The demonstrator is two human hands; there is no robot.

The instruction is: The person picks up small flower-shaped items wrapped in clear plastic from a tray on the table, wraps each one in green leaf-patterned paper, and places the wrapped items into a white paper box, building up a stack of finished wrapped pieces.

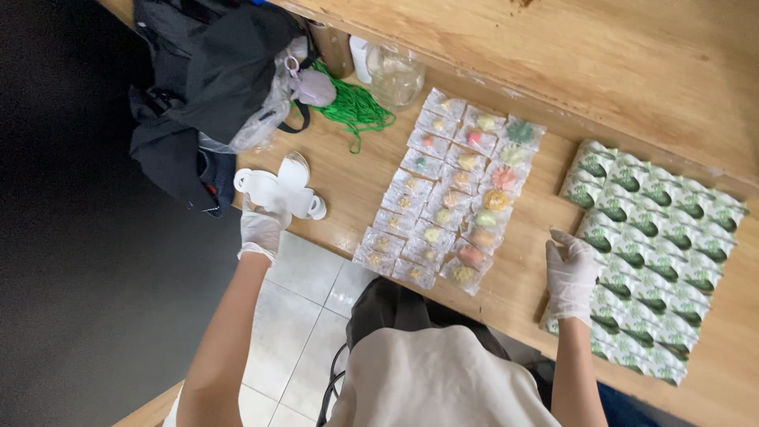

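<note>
**Gloved hands over packets on a wooden table**

A wooden table (522,285) crossed the frame. A dark bag (209,79) lay at upper left. White-and-green sachets (656,253) sat in rows at right; clear packets (455,194) of small coloured items filled the centre. The right hand (571,277), gloved, rested spread on the sachets' left edge. The left hand (261,229), gloved, pinched white plastic pieces (281,190) at left-centre. Green cord (352,107) lay above.
</note>
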